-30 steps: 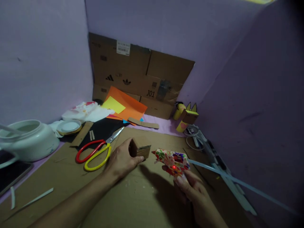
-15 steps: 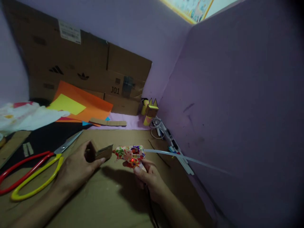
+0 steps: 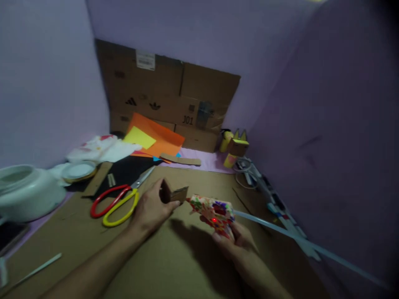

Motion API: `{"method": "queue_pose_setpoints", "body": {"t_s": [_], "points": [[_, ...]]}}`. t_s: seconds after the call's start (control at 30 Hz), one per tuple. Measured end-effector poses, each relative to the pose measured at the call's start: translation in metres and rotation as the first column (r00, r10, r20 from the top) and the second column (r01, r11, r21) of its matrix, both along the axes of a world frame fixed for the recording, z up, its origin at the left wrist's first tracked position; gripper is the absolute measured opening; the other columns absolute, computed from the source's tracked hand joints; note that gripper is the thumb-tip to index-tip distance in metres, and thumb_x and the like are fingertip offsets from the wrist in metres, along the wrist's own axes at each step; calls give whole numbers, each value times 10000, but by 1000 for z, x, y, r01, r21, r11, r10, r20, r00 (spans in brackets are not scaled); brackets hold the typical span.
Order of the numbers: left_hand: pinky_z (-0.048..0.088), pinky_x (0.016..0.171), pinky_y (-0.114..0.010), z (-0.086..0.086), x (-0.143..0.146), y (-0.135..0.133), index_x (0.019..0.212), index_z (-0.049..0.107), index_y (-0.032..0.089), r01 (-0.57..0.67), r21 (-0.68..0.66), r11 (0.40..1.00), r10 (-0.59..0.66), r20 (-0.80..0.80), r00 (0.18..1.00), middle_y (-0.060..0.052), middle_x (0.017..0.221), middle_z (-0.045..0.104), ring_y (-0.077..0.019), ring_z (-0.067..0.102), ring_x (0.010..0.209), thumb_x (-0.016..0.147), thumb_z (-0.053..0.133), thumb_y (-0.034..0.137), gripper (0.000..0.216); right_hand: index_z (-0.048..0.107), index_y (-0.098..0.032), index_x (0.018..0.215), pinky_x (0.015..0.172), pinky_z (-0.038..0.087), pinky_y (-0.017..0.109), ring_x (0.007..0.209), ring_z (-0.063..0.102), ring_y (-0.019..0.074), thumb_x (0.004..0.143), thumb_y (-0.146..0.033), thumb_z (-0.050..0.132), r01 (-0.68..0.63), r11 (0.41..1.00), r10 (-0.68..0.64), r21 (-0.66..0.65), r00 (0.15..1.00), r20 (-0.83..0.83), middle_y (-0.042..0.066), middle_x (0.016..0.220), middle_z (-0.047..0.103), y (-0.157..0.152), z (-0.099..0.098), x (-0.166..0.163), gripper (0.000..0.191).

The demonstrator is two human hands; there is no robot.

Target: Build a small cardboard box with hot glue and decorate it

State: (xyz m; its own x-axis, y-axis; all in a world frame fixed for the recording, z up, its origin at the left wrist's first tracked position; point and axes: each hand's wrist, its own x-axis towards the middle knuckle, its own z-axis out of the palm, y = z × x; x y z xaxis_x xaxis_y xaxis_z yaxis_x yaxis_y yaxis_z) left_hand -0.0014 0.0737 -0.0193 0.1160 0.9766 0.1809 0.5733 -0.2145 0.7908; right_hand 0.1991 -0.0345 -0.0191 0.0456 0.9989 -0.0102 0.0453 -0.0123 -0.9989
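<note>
My left hand (image 3: 154, 207) pinches a small folded piece of cardboard (image 3: 179, 194), raised over the cardboard sheet that covers the table. In my right hand (image 3: 238, 245) is a flower-patterned glue gun (image 3: 212, 209) with a red light lit on its side. Its nozzle points left and meets, or nearly meets, the right edge of the cardboard piece; I cannot tell if they touch. A long translucent glue stick (image 3: 280, 230) sticks out of the gun's back. Scissors (image 3: 124, 199) with one red and one yellow handle lie just left of my left hand.
Orange paper (image 3: 168, 141) and yellow paper (image 3: 140, 137) lie at the back, before a large cardboard panel (image 3: 212, 87). A cardboard strip (image 3: 183, 161) is near them. A white pot (image 3: 28, 193) stands at left. A small yellow figure (image 3: 237, 147) and markers (image 3: 289, 224) line the right wall.
The view has swung left, so the scene sits further right and the white pot has come in. Both hands keep their holds, with the nozzle still by the cardboard edge.
</note>
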Motion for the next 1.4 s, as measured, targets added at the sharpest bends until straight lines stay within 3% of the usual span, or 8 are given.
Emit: {"method": "queue_pose_setpoints", "body": {"t_s": [0.3, 0.57, 0.77, 0.97, 1.4], "points": [[473, 812, -391, -2, -2, -5, 1238, 469, 209, 5, 6, 1000, -5, -41, 999, -104, 1136, 624, -279, 600, 993, 622, 705, 375, 680, 684, -198, 1080, 913, 464, 448, 1031, 622, 333, 721, -464, 646, -8, 999, 14, -42, 991, 137, 130, 1111, 691, -1, 4, -6, 447], [475, 760, -355, 12, 3, -16, 1223, 481, 196, -17, -49, 999, 9, -149, 989, -97, 1039, 651, -282, 602, 972, 625, 699, 371, 661, 702, -195, 1034, 902, 472, 433, 994, 640, 325, 707, -447, 671, 34, 999, -36, 14, 990, 136, 130, 1056, 716, 3, -7, -9, 413], [475, 790, -357, 11, 4, -19, 1222, 476, 196, -15, 12, 1000, 17, -164, 986, -107, 1130, 618, -290, 578, 1025, 617, 709, 321, 660, 699, -192, 1045, 884, 485, 433, 985, 643, 326, 726, -450, 652, -4, 1000, 4, -4, 986, 167, 136, 1055, 714, 2, -6, -8, 413], [468, 838, -364, 11, 4, -18, 1214, 473, 183, -1, 84, 996, 15, -168, 986, -109, 1154, 602, -284, 568, 1038, 623, 696, 272, 637, 720, -203, 991, 870, 481, 440, 957, 647, 336, 718, -450, 648, 34, 999, -39, 27, 970, 239, 119, 1018, 727, 1, -9, -8, 374], [467, 865, -384, 12, 4, -20, 1203, 482, 176, 11, 104, 994, 6, -162, 987, -106, 1144, 605, -282, 565, 1033, 623, 704, 273, 628, 735, -195, 913, 805, 495, 390, 869, 654, 313, 694, -448, 658, 71, 997, -77, 34, 968, 237, 102, 928, 740, 0, -12, -9, 343]]}}
